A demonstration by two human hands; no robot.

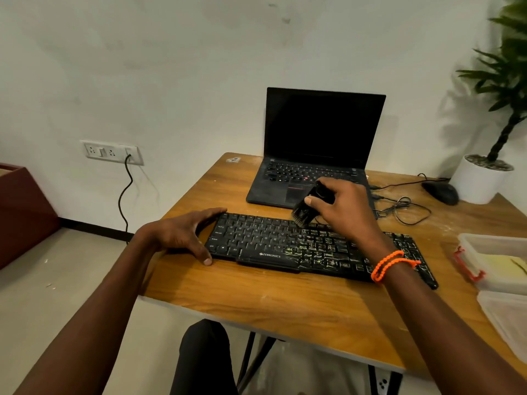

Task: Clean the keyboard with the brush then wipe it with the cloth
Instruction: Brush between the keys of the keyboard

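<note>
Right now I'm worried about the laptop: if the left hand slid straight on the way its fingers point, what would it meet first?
The left hand would probably meet the keyboard's left end first, not the laptop.

The flat black plastic keyboard [313,246] bore the white brand name "ZEBRONICS" on its front edge; its left-hand keys read "Ctrl" and "Alt". Other key legends were too small to read.

Count: 1 Zebronics keyboard [313,246], 1 brush [306,210], 1 laptop [313,155], 1 mouse [440,192], 1 potted plant [482,178], 2 clear plastic containers [496,260] [507,317], 2 hands [182,232] [342,206], 1 orange bead bracelet [387,265], 1 wall socket panel [112,151], 1 wooden table [285,303].
</note>
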